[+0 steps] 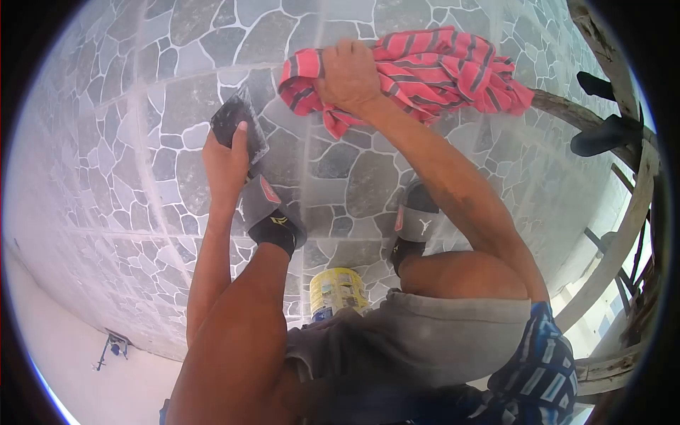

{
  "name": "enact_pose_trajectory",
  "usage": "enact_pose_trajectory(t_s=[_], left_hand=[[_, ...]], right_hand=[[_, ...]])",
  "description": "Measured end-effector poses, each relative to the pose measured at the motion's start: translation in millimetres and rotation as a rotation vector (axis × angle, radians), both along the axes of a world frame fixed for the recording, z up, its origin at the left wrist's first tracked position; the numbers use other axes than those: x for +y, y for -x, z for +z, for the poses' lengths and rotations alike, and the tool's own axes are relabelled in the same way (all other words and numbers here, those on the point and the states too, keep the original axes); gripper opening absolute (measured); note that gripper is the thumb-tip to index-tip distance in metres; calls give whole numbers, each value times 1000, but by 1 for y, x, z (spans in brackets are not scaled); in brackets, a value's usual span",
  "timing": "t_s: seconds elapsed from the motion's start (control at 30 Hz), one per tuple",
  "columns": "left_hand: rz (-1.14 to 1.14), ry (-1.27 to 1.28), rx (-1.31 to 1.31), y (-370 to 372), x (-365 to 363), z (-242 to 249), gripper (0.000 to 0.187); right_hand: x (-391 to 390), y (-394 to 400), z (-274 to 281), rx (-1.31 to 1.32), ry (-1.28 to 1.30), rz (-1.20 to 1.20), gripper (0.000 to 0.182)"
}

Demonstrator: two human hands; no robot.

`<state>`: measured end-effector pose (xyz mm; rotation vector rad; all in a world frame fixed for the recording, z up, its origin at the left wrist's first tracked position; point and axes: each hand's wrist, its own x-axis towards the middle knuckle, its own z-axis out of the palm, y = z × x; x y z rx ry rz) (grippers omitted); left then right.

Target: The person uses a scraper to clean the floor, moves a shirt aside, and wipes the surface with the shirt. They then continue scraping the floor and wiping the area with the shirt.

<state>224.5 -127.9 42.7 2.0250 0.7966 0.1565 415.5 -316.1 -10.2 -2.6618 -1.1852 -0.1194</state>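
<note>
My left hand (227,161) is closed around a dark, flat-bladed scraper (239,126), with the thumb lying over its face. The blade is worn and whitish along its edges, and its handle is mostly hidden. My right hand (349,76) grips the left end of a bunched pink cloth with dark stripes (439,71) and presses it on the floor. Under both hands lies the stone-patterned tile floor (361,180), with pale joint lines and a whitish haze in places.
A yellow bucket (338,290) stands between my legs. My feet wear grey slides, the left slide (262,198) close to my left wrist. Weathered wooden furniture (616,134) borders the right side, dark footwear on it. A small blue object (113,348) is at lower left.
</note>
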Motion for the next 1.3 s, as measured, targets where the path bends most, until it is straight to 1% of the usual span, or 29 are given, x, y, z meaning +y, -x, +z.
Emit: enact_pose_trajectory(t_s=[0.1, 0.17, 0.2, 0.23, 0.3, 0.33, 0.37, 0.4, 0.43, 0.47, 0.5, 0.53, 0.6, 0.67, 0.7, 0.73, 0.77, 0.83, 0.87, 0.9, 0.93, 0.97, 1.0, 1.03, 1.1, 1.13, 1.23, 1.27, 1.3], left_hand=[[122, 111, 163, -13, -8, 18, 34], [43, 108, 161, 0, -12, 22, 33], [13, 97, 168, 3, -11, 22, 33], [-16, 87, 165, 2, -9, 21, 33], [-28, 46, 98, 16, -8, 7, 33], [-5, 50, 83, 20, -9, 2, 33], [14, 60, 75, 22, -11, 1, 33], [58, 157, 177, 25, -11, 2, 33], [68, 191, 173, 31, -13, 1, 33], [80, 217, 165, 34, -14, -1, 33], [86, 238, 157, 37, -14, -1, 33], [105, 250, 161, 40, -14, -3, 33], [113, 280, 173, 45, -17, -5, 32], [163, 221, 159, 47, -19, -14, 31], [199, 197, 152, 45, -21, -18, 30], [196, 191, 109, 37, -19, -19, 30], [189, 197, 85, 35, -20, -18, 30], [176, 216, 129, 55, -24, -7, 29], [177, 219, 134, 51, -23, -5, 29], [173, 223, 127, 46, -22, -6, 30], [157, 233, 146, 47, -21, -5, 31], [151, 227, 163, 48, -19, -7, 32], [151, 219, 167, 48, -19, -13, 34], [144, 217, 179, 48, -21, -17, 35], [145, 240, 162, 53, -25, -14, 32], [153, 235, 129, 47, -22, -16, 30], [189, 284, 91, 45, -24, -14, 29], [176, 264, 112, 48, -27, -13, 29], [171, 234, 109, 47, -27, -17, 29]], right_hand=[[-2, -6, -11, 38, -9, -31, 43], [-82, -11, -14, 99, -4, -315, 44], [-133, -11, -5, 265, 61, -478, 46], [-181, -14, 9, 309, 311, -573, 48], [-312, -20, -21, -150, 125, -555, 48], [-357, -28, -15, 51, 155, -602, 52], [-360, -30, -5, 47, 283, -632, 53], [-364, -31, 4, 44, 415, -653, 54], [-362, -35, 4, 21, 455, -638, 55], [-329, -37, 4, 19, 396, -562, 47], [-272, -33, 13, 22, 331, -491, 40], [-212, -30, 24, 143, 365, -350, 39], [-109, -11, 0, 29, 200, -103, 36], [-15, 7, -3, -48, 55, -49, 34], [5, 9, -12, -18, 76, -20, 36], [-2, 2, -10, -8, 24, -29, 38], [-18, 4, -13, 18, -17, -41, 40], [-99, -13, -27, -171, 61, -191, 33], [-153, -16, -18, -237, 159, -263, 36], [-205, -16, -2, -322, 335, -371, 41], [-278, -22, -10, -63, 411, -630, 53], [-357, -24, -23, 172, 319, -948, 61], [-386, -19, -9, 182, 362, -1079, 65], [-435, -21, -25, 182, 254, -1022, 64], [-389, -24, -16, 118, 557, -966, 71], [-321, -20, -5, 25, 468, -984, 68], [-149, 7, 8, 69, 285, -546, 49], [-97, 23, 1, -35, 143, -378, 46], [-51, 36, 8, 59, 43, -204, 43]])
